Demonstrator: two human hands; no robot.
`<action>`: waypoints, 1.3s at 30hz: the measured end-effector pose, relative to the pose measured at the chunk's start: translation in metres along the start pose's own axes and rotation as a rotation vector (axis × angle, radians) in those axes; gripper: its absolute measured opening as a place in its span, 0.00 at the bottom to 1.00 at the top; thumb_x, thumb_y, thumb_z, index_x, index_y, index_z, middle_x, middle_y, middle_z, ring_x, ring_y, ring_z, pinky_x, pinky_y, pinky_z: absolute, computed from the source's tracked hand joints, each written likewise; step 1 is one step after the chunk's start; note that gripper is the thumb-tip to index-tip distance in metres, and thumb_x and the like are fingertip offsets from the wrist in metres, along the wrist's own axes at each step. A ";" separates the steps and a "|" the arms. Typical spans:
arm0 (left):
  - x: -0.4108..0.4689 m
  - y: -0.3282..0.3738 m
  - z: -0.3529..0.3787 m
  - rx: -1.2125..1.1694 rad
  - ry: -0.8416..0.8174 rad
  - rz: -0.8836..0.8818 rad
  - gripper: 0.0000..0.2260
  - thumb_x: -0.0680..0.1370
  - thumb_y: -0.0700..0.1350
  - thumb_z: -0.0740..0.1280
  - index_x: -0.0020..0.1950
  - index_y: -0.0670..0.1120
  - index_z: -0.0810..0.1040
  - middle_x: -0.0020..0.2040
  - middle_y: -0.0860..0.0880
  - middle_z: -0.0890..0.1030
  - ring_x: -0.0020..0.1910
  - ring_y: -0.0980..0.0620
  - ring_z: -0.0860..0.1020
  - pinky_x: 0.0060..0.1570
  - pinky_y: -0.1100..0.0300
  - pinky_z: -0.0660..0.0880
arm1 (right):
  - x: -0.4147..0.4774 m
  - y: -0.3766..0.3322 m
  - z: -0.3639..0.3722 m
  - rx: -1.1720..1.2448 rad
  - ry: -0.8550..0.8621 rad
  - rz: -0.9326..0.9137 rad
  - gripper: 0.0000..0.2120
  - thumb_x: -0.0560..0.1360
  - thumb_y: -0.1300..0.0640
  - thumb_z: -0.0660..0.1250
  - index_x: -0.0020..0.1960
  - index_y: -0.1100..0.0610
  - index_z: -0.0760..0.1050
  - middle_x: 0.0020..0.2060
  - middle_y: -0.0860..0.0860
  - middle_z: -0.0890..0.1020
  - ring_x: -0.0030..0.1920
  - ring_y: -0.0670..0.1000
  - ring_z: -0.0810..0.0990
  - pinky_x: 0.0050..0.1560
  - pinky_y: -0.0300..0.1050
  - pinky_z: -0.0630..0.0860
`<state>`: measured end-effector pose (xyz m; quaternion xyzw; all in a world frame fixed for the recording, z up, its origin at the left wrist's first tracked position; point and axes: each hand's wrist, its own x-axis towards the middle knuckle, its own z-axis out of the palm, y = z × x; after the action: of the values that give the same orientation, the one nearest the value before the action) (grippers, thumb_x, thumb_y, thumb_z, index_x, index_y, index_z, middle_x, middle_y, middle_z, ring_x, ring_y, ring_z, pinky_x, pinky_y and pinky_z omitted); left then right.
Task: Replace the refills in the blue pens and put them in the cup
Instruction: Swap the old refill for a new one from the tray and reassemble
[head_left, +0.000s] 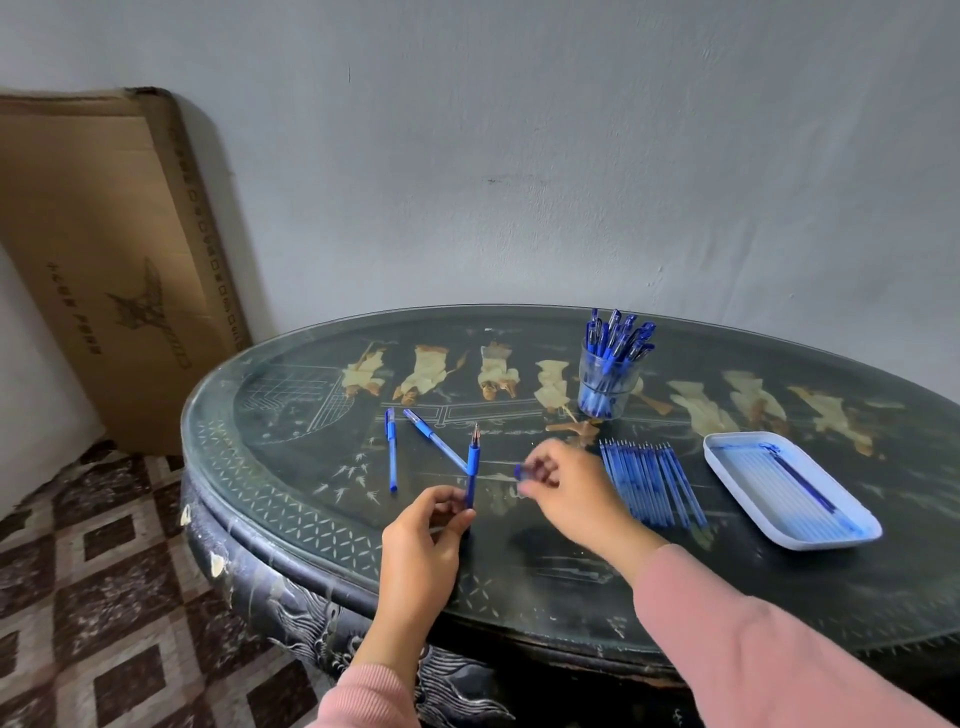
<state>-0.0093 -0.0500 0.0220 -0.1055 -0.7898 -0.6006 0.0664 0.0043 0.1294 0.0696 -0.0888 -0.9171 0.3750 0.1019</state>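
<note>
blue pen (471, 470) upright, uncapped, tip up.

The pen (471, 475) in my left hand (421, 540) was translucent blue plastic with a duller rubbery grip and a shiny metal tip. The cap (521, 472) pinched in my right hand (566, 483) looked like the same plastic. Beneath both hands, the worktop (519, 582) was dark lacquer under glossy glass. Right of my right hand lay a matt white plastic tray (821, 542), ink-stained.

Printed characters on cardboard box (104, 249), too blurred to read, no legible text elsewhere
</note>
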 end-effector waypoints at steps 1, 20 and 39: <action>0.000 0.000 0.000 0.001 -0.003 0.000 0.09 0.74 0.36 0.73 0.45 0.50 0.81 0.39 0.53 0.82 0.39 0.61 0.80 0.43 0.74 0.73 | 0.002 -0.010 -0.004 0.209 0.054 0.047 0.10 0.75 0.62 0.71 0.51 0.50 0.76 0.43 0.48 0.79 0.44 0.48 0.81 0.49 0.44 0.80; 0.001 0.000 0.000 0.012 -0.008 0.006 0.10 0.74 0.37 0.73 0.44 0.52 0.80 0.39 0.53 0.82 0.39 0.61 0.80 0.41 0.73 0.73 | 0.007 -0.076 -0.013 0.376 0.014 -0.089 0.07 0.74 0.63 0.73 0.47 0.57 0.76 0.42 0.52 0.80 0.45 0.52 0.84 0.38 0.52 0.84; 0.000 0.001 -0.002 0.024 -0.005 0.013 0.12 0.74 0.36 0.73 0.43 0.54 0.79 0.38 0.53 0.83 0.39 0.62 0.80 0.39 0.73 0.72 | 0.002 -0.072 0.004 0.112 0.114 -0.236 0.07 0.77 0.58 0.70 0.50 0.54 0.71 0.43 0.48 0.79 0.43 0.50 0.80 0.45 0.49 0.81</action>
<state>-0.0090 -0.0514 0.0236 -0.1113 -0.7964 -0.5904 0.0693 -0.0050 0.0766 0.1175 0.0042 -0.8917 0.4051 0.2020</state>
